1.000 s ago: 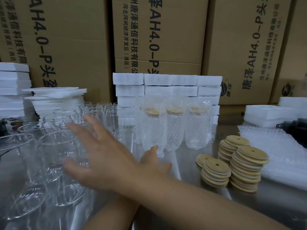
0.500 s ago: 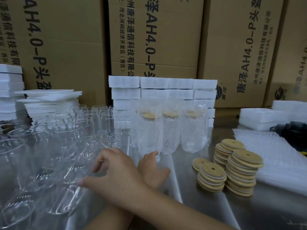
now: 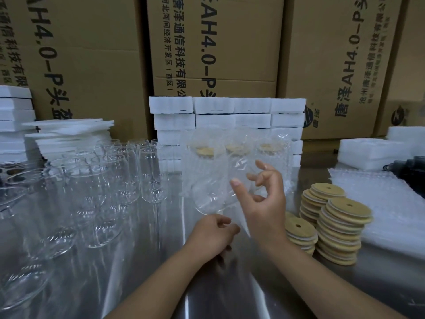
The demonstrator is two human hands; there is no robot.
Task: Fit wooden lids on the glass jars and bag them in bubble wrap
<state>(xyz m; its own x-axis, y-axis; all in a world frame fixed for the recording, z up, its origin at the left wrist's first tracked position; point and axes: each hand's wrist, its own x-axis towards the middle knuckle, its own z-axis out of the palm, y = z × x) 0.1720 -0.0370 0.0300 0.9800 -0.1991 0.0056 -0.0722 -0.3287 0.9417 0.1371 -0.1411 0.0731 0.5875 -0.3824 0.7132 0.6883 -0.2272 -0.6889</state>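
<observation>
Since it's clear glass in front of clear wrap, the glass jar (image 3: 212, 192) is hard to outline. Only a rounded lower edge and a few glints show. It's raised above the counter (image 3: 230, 295) mid-frame, in front of the three bagged jars (image 3: 276, 157), whose lids barely read through it.

Left hand (image 3: 212, 233) sits right under that edge, fingers (image 3: 220, 223) curled tight, apparently gripping the jar's bottom end. Right hand (image 3: 264, 203) is just beside the jar on its right, fingers (image 3: 258, 165) half open and loosely bent, thumb tip at the glass; can't confirm contact.

Half a second ago the right arm was crossed over the left, reaching into the loose jars (image 3: 119, 178) at left. Now uncrossed, jar at centre.

Wooden lids (image 3: 345, 229) are stacked to the right, bubble wrap (image 3: 379, 196) past them. Dark item (image 3: 411, 166) at the right edge is cut off.
</observation>
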